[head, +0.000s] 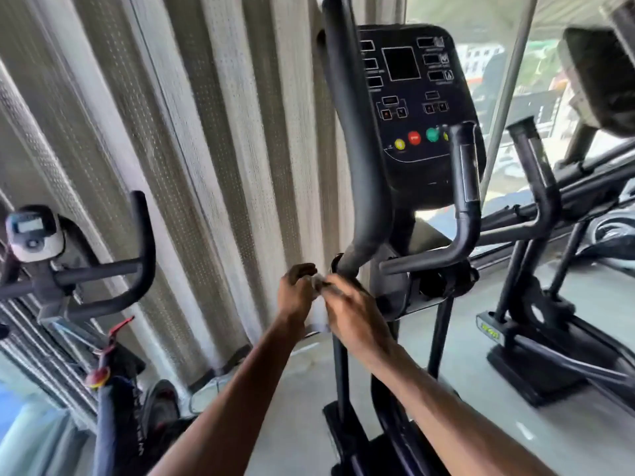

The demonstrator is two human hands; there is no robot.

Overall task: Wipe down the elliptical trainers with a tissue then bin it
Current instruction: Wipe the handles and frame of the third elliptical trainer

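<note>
Gripping a small pale tissue (318, 282) between them, the left hand (296, 293) and right hand (348, 312) meet in front of the near elliptical trainer (409, 255), just beside the joint at the foot of its long handle (354, 139). Both hands have fingers curled and pinching the tissue; motion blur hides the exact finger placement. The tissue is bunched and largely covered, so its condition cannot be judged.

Assessment: the tissue appears to be being refolded or passed between hands, probably to present a fresh face for the next stroke. Holding it this close to the handle's lower end suggests that part is the surface in hand.

Beyond the hands, the long handle rises up and far, curving past the left edge of the console (412, 97), whose coloured buttons (414, 138) face the person. The short grip (464, 187) stands to the right of the console, upright on its bent bar. A second trainer (536, 207) stands well apart on the right, by the window (508, 63). An exercise bike (89, 269) sits at the left, near the ribbed curtain (206, 132).

Outstanding: the console, the short grip and the second trainer are not being touched. No bin is in view, so disposal will require turning away from this station. Risk: a tissue this small may shred on the joint hardware.
</note>
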